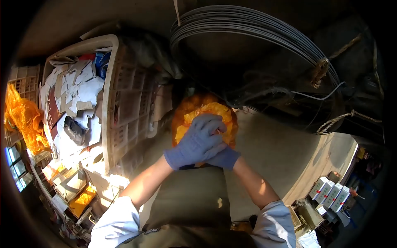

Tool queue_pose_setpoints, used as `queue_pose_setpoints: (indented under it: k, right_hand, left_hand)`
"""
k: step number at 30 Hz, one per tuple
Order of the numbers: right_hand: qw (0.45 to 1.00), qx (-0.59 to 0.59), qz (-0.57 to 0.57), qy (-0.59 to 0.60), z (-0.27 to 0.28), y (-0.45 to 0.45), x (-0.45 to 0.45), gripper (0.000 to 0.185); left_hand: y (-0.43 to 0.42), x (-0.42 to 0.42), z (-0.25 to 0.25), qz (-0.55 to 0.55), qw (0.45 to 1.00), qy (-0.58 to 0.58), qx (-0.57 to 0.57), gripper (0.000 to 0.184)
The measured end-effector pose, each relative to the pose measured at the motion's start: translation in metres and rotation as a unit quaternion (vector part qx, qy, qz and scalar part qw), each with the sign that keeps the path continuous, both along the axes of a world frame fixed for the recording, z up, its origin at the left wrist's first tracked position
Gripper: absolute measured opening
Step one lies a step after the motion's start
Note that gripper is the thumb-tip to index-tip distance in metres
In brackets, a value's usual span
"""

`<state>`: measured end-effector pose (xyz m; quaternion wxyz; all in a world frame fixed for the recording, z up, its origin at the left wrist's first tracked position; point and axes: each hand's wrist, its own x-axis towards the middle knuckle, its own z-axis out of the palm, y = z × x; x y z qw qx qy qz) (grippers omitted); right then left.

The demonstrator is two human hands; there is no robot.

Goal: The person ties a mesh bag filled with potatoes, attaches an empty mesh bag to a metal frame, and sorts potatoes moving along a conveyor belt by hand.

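Note:
An orange mesh bag (209,109) stands on the floor in front of my knees, its gathered top bunched up under my hands. My left hand (198,138), in a blue-grey knitted glove, lies over the bunched mesh with its fingers curled and closed on it. Partly under it and to the right is my right hand (223,157), gloved the same way. The left hand covers most of its fingers, so their grip does not show. A small bit of reddish orange shows between the left fingers.
A tall plastic crate (109,99) full of torn cardboard (80,82) stands at left, beside more orange netting (22,120). A big coil of wire (248,20) lies ahead, with rope (319,73) tied round it. White boxes (331,192) sit at lower right.

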<state>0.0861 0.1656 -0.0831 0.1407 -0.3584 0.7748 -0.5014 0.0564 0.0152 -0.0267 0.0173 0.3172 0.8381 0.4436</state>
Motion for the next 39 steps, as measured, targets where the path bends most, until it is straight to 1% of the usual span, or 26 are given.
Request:
queue_pose_setpoints:
  k: [5,6,7,8,10,11,12,13,14,16,17,18,19,20,21,22,23,24,25,26,28,30,32,34,37,39]
  right_hand:
    - [0.992,0.025,0.087,-0.089,-0.006,0.005,-0.011,0.029]
    - [0.944,0.053,0.058,-0.322,0.006,0.002,-0.015,0.027]
    - [0.841,0.078,0.026,-0.534,0.015,-0.002,-0.021,0.028]
    - [0.843,0.076,0.025,-0.532,0.008,-0.003,-0.019,0.028]
    - [0.953,0.034,-0.001,-0.301,-0.002,0.000,-0.006,0.035]
    - [0.953,0.034,0.001,-0.302,0.000,0.001,-0.006,0.035]
    - [0.920,0.033,-0.010,-0.390,0.003,0.004,-0.009,0.035]
    - [0.899,0.034,-0.015,-0.436,0.009,0.005,-0.010,0.035]
    - [0.876,0.034,-0.023,-0.480,0.015,0.006,-0.012,0.035]
    - [0.773,-0.059,-0.063,-0.628,0.020,0.008,-0.015,0.036]
    - [0.773,-0.058,-0.063,-0.629,0.016,0.010,-0.014,0.036]
    - [0.788,-0.106,-0.039,-0.606,0.009,0.015,-0.010,0.031]
    - [0.801,-0.152,-0.015,-0.579,0.006,0.020,-0.009,0.027]
    - [0.802,-0.149,-0.015,-0.579,0.006,0.021,-0.012,0.027]
    - [0.899,-0.125,0.019,-0.420,0.009,0.023,-0.016,0.022]
    - [0.963,-0.096,0.056,-0.247,0.011,0.024,-0.019,0.025]
    - [0.963,-0.094,0.061,-0.244,0.013,0.025,-0.026,0.025]
    - [0.997,0.028,0.049,-0.048,0.016,0.026,-0.033,0.034]
    - [0.978,0.149,0.031,0.146,0.017,0.027,-0.034,0.043]
    - [0.978,0.151,0.031,0.144,0.016,0.025,-0.027,0.043]
    - [0.961,0.133,-0.037,0.239,0.006,0.015,-0.014,0.048]
    - [0.967,0.127,-0.042,0.216,-0.001,0.019,0.002,0.046]
    - [0.971,0.129,-0.055,0.192,-0.004,0.020,0.011,0.044]
    - [0.967,0.130,-0.100,0.195,-0.004,0.021,0.018,0.044]
    - [0.963,0.108,-0.117,0.217,-0.002,0.017,0.008,0.044]
    - [0.962,0.099,-0.121,0.224,-0.005,0.012,0.009,0.042]
  left_hand:
    - [-0.032,-0.025,-0.002,-0.012,0.994,-0.070,-0.077,0.033]
    - [-0.041,-0.023,0.006,-0.010,0.994,-0.070,-0.080,0.033]
    - [-0.051,-0.016,0.016,0.092,0.983,-0.141,-0.068,0.036]
    - [-0.055,-0.009,0.022,0.191,0.958,-0.207,-0.053,0.038]
    - [-0.054,0.014,0.019,0.151,0.952,-0.263,-0.049,0.038]
    - [-0.058,0.018,0.018,0.102,0.942,-0.306,-0.094,0.036]
    - [-0.060,0.019,0.018,0.051,0.927,-0.345,-0.138,0.034]
    - [-0.060,0.019,0.024,0.082,0.906,-0.410,-0.068,0.029]
    - [-0.061,0.027,0.021,0.081,0.905,-0.412,-0.067,0.029]
    - [-0.063,0.041,0.015,0.049,0.958,-0.248,-0.135,0.021]
    - [-0.062,0.042,0.016,0.050,0.958,-0.249,-0.134,0.021]
    - [-0.058,0.040,0.021,0.132,0.899,-0.417,0.028,0.020]
    - [-0.054,0.038,0.023,0.206,0.782,-0.557,0.189,0.022]
    - [-0.051,0.027,0.018,0.206,0.782,-0.556,0.193,0.022]
    - [-0.050,0.007,0.010,0.153,0.785,-0.591,0.100,0.029]
    - [-0.050,-0.006,0.004,0.101,0.778,-0.620,0.007,0.037]
    - [-0.049,-0.010,-0.013,0.006,0.826,-0.556,-0.094,0.050]
    - [-0.050,-0.015,-0.021,0.008,0.828,-0.553,-0.092,0.050]
    - [-0.047,-0.024,-0.017,0.033,0.750,-0.655,-0.080,0.049]
    - [-0.045,-0.027,-0.014,0.058,0.660,-0.747,-0.065,0.049]
    - [-0.042,-0.012,-0.033,0.065,0.648,-0.759,-0.004,0.048]
    - [-0.041,0.008,-0.040,0.072,0.631,-0.770,0.053,0.048]
    - [-0.036,0.023,-0.042,0.178,0.678,-0.707,0.093,0.048]
    - [-0.031,0.025,-0.037,0.193,0.672,-0.707,0.107,0.044]
    - [-0.026,0.010,-0.014,0.236,0.636,-0.729,0.089,0.043]
    - [-0.031,0.003,-0.015,0.205,0.576,-0.780,0.132,0.044]
